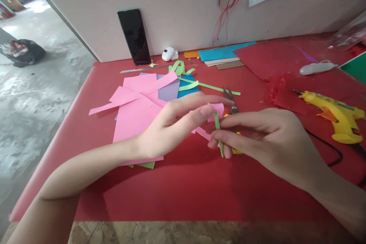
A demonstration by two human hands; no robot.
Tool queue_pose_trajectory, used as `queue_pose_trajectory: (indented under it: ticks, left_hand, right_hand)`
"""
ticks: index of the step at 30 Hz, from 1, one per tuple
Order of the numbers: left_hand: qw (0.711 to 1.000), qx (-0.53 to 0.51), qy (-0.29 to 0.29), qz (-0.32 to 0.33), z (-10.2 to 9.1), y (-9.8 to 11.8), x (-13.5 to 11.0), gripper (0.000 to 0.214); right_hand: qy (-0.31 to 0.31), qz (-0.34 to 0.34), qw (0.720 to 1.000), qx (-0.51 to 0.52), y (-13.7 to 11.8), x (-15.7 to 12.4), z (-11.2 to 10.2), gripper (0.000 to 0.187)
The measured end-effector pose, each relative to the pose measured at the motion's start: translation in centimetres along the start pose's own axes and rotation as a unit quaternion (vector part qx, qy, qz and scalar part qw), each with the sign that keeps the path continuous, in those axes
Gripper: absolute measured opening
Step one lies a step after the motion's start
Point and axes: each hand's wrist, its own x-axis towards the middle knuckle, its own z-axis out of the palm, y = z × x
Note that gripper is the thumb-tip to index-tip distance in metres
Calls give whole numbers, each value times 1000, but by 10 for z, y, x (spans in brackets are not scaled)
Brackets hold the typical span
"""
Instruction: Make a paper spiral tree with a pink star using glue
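red table (pixel 183 198), pale wall (pixel 177 15) behind it, grey floor (pixel 63 45) to the left.
your right hand (pixel 268 133) pinches a green strip (pixel 217 122) between thumb and fingers; your left hand (pixel 171 126) curves part-open at its top, by a pink curl (pixel 219 108); whether it grips, i cannot tell.

The green strip (pixel 217 122) and pink sheet (pixel 135 122) look matt paper, the glue gun (pixel 341 111) smooth plastic.

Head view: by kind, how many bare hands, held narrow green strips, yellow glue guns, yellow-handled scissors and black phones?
Left hand, right hand: 2
Held green strip: 1
Yellow glue gun: 1
Yellow-handled scissors: 1
Black phone: 1
Total: 6
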Motion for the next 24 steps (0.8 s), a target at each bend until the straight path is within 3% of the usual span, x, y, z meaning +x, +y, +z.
queue_pose_trajectory:
  ticks: [8, 14, 24]
  left_hand:
    - [998, 59, -18, 29, 1, -5, 3, 23]
    - [996, 67, -16, 49, 1, -8, 4, 30]
    - [997, 46, -35, 48, 1, -7, 5, 23]
  right_hand:
    - [-2, 45, 999, 17, -3, 0, 0, 17]
    - [-22, 131, 991, 3, -7, 0, 0, 20]
    - [-24, 134, 991, -11, -3, -1, 1, 24]
